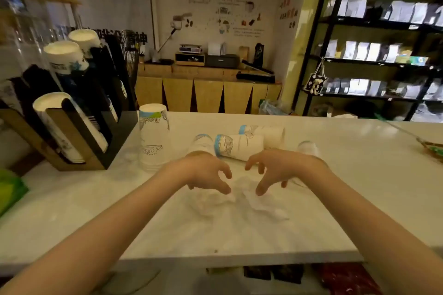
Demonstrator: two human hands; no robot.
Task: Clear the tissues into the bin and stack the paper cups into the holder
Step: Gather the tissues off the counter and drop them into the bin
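Observation:
Crumpled white tissues (239,201) lie in a loose heap on the white counter (347,199). My left hand (206,172) and my right hand (271,170) hover just above the heap, fingers curled and apart, holding nothing. Behind the hands, two paper cups lie on their sides: one (239,146) in front, another (266,133) behind it. A stack of upside-down cups (153,139) stands at the left. A small cup (308,148) shows past my right wrist. The black cup holder (79,112) at the left holds several cup stacks.
A green packet (9,189) lies at the counter's left edge. A tray corner (431,148) juts in at the right. Beyond the counter are a wooden sideboard (206,93) and black shelves (374,55) with bags. No bin is in view.

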